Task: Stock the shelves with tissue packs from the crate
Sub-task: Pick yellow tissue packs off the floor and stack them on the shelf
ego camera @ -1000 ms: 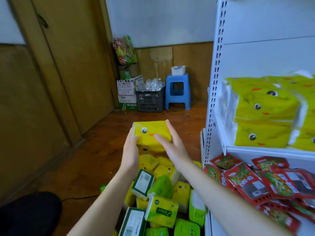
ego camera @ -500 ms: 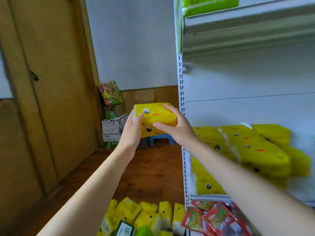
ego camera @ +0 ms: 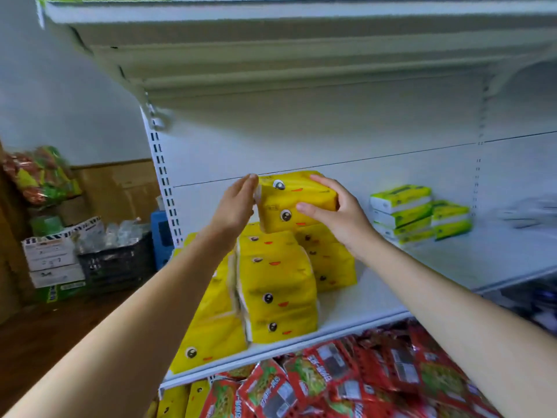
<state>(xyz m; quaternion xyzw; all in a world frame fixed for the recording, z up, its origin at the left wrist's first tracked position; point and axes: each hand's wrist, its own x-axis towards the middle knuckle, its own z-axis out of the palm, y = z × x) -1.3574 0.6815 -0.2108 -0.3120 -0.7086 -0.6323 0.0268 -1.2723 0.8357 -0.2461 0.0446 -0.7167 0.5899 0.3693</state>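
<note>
I hold a yellow tissue pack point(ego camera: 297, 200) with cartoon eyes between both hands, just above a stack of yellow tissue packs point(ego camera: 271, 285) on the white shelf point(ego camera: 376, 300). My left hand point(ego camera: 236, 206) presses its left end. My right hand point(ego camera: 337, 215) grips its right side, thumb across the front. Whether the held pack touches the stack beneath it is unclear. The crate is out of view.
Green-and-white tissue packs point(ego camera: 416, 212) are stacked further right on the same shelf. Red snack bags point(ego camera: 346, 378) fill the shelf below. Another shelf point(ego camera: 271, 40) hangs overhead. At left stand a black basket point(ego camera: 117, 263), white boxes point(ego camera: 51, 254) and a blue stool point(ego camera: 161, 233).
Both hands carried the yellow pack up from above the crate and rightward into the shelf, over the stack. My view swung right, so the crate dropped out of sight.
</note>
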